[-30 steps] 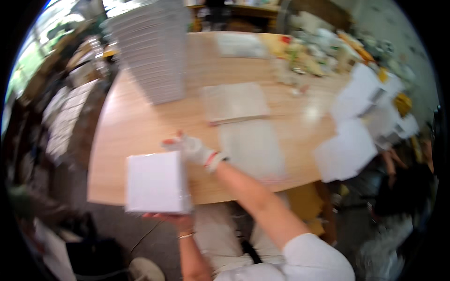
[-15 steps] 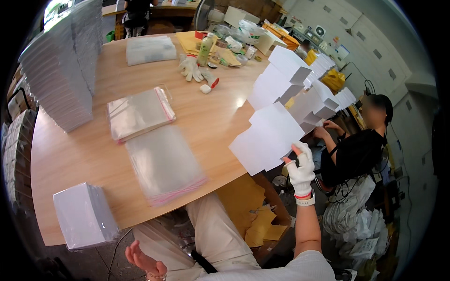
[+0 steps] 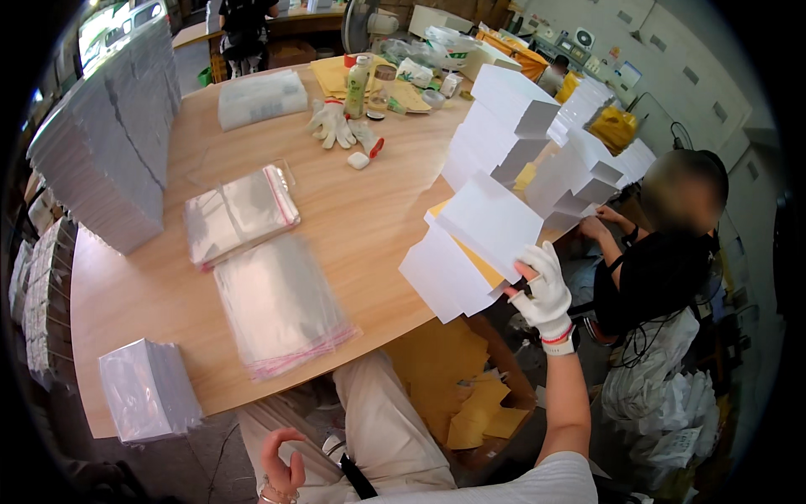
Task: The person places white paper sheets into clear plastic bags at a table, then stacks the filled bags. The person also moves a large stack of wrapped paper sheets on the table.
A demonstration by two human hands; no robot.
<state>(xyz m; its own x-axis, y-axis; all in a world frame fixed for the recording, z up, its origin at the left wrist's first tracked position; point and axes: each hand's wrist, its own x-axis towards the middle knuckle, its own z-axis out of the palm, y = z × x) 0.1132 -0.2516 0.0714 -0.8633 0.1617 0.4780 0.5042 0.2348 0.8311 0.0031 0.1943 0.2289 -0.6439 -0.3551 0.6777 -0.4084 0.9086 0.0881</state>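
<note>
My right hand [image 3: 544, 290], in a white glove with bare fingertips, pinches the near right corner of an upper batch of white sheets [image 3: 491, 220]. This batch lies askew over other white sheets [image 3: 445, 273], and a yellow strip [image 3: 477, 259] shows between them. My left hand [image 3: 282, 462] is bare and hovers over my lap, fingers curved and apart, holding nothing. Closest to it on the table are a pile of clear plastic bags [image 3: 281, 302] with pink edges and a wrapped white paper block [image 3: 149, 388].
Tall white stacks [image 3: 109, 143] stand at the left. More white stacks [image 3: 504, 126] rise at the right, beside a seated person [image 3: 663, 227]. Gloves [image 3: 332, 124], a green bottle [image 3: 356, 88] and a second bag pile [image 3: 242, 214] lie farther back. Below the edge sits a carton of yellow paper [image 3: 474, 403].
The upper white sheets have shifted at my right hand, uncovering the yellow strip. My left hand has risen a little and moved right. The whole view has turned slightly.
</note>
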